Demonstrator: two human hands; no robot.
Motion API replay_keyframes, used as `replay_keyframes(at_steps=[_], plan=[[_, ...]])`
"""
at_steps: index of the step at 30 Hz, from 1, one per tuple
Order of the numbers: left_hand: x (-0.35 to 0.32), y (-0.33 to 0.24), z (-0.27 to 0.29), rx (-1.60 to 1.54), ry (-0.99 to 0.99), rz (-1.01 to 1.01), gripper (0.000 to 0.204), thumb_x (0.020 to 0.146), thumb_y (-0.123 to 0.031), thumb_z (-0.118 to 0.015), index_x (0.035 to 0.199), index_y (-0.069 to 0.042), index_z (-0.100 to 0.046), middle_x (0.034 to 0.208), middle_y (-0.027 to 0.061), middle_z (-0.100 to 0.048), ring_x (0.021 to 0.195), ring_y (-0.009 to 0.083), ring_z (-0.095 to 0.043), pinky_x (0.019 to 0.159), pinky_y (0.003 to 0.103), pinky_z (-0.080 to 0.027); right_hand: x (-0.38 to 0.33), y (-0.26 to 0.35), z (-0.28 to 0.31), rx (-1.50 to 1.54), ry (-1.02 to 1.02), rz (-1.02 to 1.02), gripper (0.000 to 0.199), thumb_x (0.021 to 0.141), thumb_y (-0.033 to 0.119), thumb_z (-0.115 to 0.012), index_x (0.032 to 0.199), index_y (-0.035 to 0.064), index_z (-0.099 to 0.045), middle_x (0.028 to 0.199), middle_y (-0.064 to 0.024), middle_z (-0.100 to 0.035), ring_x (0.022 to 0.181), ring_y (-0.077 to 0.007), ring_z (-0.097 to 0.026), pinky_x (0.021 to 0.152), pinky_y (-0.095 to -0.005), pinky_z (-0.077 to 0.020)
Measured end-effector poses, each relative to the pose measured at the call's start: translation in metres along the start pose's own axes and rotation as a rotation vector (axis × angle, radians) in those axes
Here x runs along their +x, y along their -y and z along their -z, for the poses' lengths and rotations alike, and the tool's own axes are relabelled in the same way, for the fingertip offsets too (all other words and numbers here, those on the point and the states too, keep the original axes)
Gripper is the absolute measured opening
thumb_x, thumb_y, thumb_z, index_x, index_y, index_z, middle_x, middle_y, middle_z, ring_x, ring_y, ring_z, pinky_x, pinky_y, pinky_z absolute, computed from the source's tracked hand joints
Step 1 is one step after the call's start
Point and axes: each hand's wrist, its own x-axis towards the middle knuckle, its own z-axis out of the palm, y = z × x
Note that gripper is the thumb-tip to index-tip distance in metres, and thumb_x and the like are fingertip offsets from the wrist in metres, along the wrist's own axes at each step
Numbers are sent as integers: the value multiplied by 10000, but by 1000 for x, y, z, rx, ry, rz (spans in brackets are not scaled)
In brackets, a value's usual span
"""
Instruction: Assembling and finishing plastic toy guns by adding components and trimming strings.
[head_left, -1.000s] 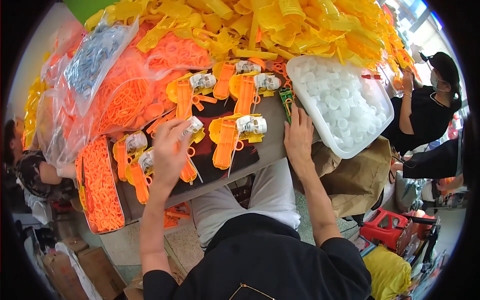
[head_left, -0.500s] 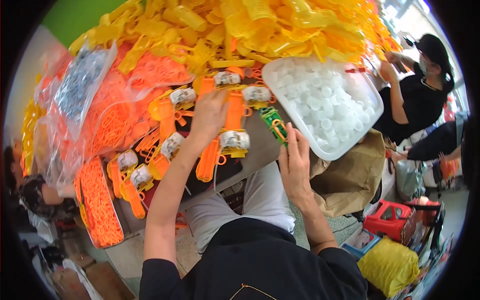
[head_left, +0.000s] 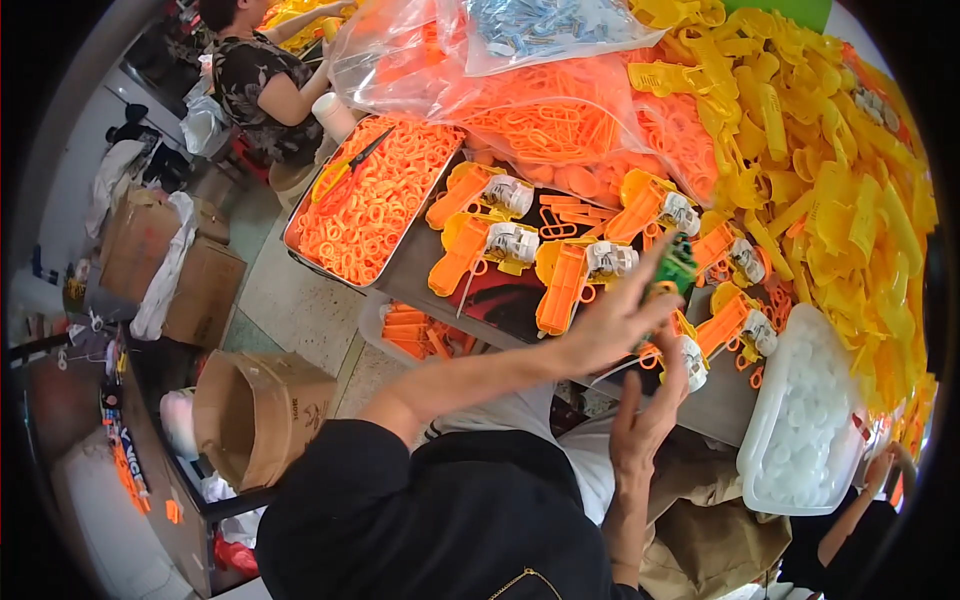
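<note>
A green plastic piece (head_left: 677,266) is at the fingers of my left hand (head_left: 600,328), which close on it from the left, partly blurred. Just below, my right hand (head_left: 650,410) has its thumb apart from its fingers, whose tips come up close to the green piece. Whether they touch it is hard to see. Around both hands lie several orange-and-yellow toy assemblies with whitish cylinders, such as one assembly (head_left: 562,288) left of my hands and another assembly (head_left: 728,328) to their right.
A tray of orange rings (head_left: 360,235) with yellow-handled scissors (head_left: 345,170) stands left. Bags of orange parts (head_left: 545,125) and a heap of yellow parts (head_left: 800,160) lie behind. A white tub (head_left: 765,470) holds translucent caps. A cardboard box (head_left: 270,405) is low left; another person (head_left: 265,90) works far left.
The view has swung to the left. My left hand has left the toy assemblies and come over to the green piece, which my right hand held before.
</note>
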Motion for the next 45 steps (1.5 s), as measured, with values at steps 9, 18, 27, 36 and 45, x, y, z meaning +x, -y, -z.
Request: replay_keyframes(at_steps=[9, 18, 27, 36, 45], plan=[[-8, -65, 281, 1826, -437, -400, 648, 928, -5, -521, 1548, -114, -369, 1012, 199, -544, 919, 378, -577, 774, 445, -495, -35, -55, 6, -538, -41, -68, 521, 845, 2, -684, 1354, 45, -580, 1477, -195, -459, 1390, -394, -391, 1166, -543, -260], [6, -40, 386, 2073, -321, -183, 587, 963, -91, -567, 1522, -206, -430, 1285, 182, -519, 1198, 379, -514, 989, 491, -426, 4, -99, 14, -351, 8, 32, 494, 847, -19, -674, 1319, 110, -605, 1461, -125, -506, 1402, -350, -413, 1194, -551, -252], [-18, -42, 264, 1329, -295, -400, 315, 989, -76, -570, 1298, -44, -624, 1274, 166, -582, 1201, 355, -542, 1021, 442, -434, 4, -70, 132, -426, -336, -115, 219, 840, -72, -684, 1041, 14, -696, 944, -141, -686, 886, -287, -666, 814, -369, -524], [-15, -9, 45, 1225, 901, -881, 279, 812, -98, -620, 1080, -67, -691, 1139, 46, -636, 1133, 228, -577, 1075, 444, -411, 19, -162, 201, -521, -316, -368, 127, 899, 61, -663, 1012, 8, -684, 950, -127, -695, 857, -259, -655, 783, -361, -516], [-17, 37, 6, 1455, 1062, -923, 276, 877, -187, -602, 1129, -86, -649, 1318, 53, -577, 1275, 220, -491, 1138, 438, -336, 15, -160, 215, -499, -308, -380, 98, 871, 82, -697, 928, 13, -656, 1017, -102, -682, 856, -191, -640, 762, -335, -512]])
